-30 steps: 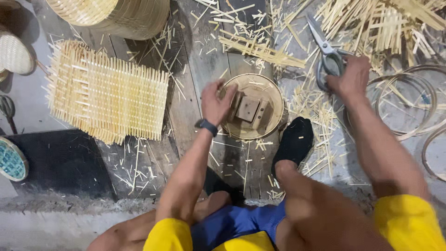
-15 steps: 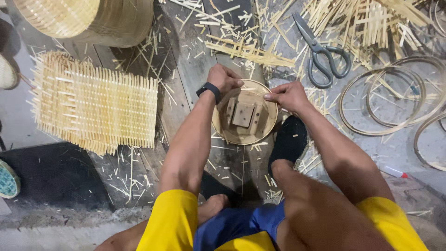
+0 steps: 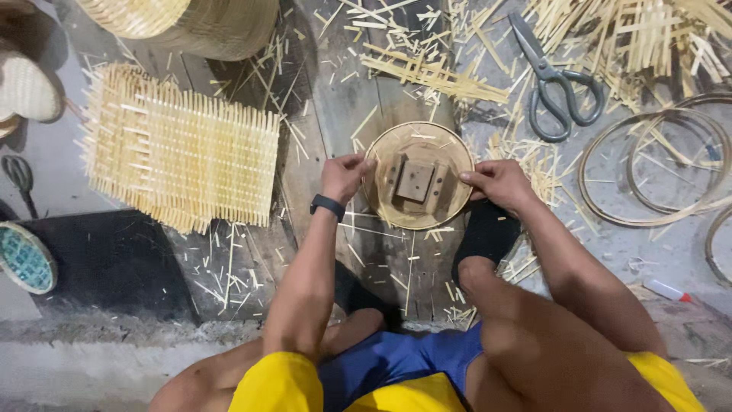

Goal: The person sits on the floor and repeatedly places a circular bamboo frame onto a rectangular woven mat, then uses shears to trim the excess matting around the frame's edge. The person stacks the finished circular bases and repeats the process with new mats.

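My right hand (image 3: pixel 499 183) has left the scissors (image 3: pixel 553 84); both hands' fingers now pinch the round bamboo frame (image 3: pixel 418 175), left hand (image 3: pixel 345 175) opposite.

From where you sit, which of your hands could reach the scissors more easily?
Probably the right hand: the scissors lie up on its side. The left hand would have to cross the round bamboo form both hands grip.

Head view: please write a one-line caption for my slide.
Both hands, left and right, grip a round bamboo frame; scissors lie nearby.
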